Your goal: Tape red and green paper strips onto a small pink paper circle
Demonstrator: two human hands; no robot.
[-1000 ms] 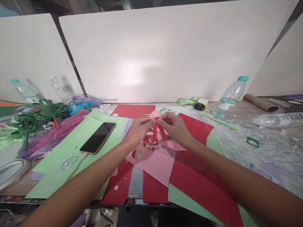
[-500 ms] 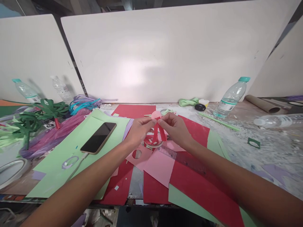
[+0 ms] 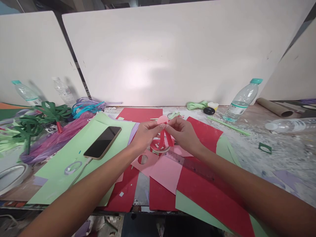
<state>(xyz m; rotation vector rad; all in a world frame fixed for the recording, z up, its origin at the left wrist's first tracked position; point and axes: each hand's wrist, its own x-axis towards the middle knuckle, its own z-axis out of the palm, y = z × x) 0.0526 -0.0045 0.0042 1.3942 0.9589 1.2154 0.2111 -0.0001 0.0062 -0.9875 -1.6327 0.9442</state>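
My left hand [image 3: 147, 132] and my right hand [image 3: 181, 132] meet over the middle of the table, fingertips pinched together. Between them is a piece of paper craft: a pink paper circle [image 3: 162, 119] on top with red paper strips [image 3: 168, 139] hanging down. Both hands grip it where the strips join the circle; the exact join is hidden by the fingers. Just below lies a roll of tape [image 3: 161, 151] with paper scraps inside its ring. Pink paper [image 3: 166, 172] with a cut-out hole at its left and a clear ruler [image 3: 189, 164] lie nearer me.
Red sheets [image 3: 212, 194] and green sheets [image 3: 59, 177] cover much of the table. On the left are a phone [image 3: 102, 143] with a cable, looped dark green paper flowers [image 3: 53, 112] and another tape roll [image 3: 12, 177]. A bottle [image 3: 243, 100] and cardboard tube [image 3: 274, 107] stand right.
Both hands keep their pinch on the paper craft in almost the same place. The red strips have shifted very slightly, and the view has tilted a little.
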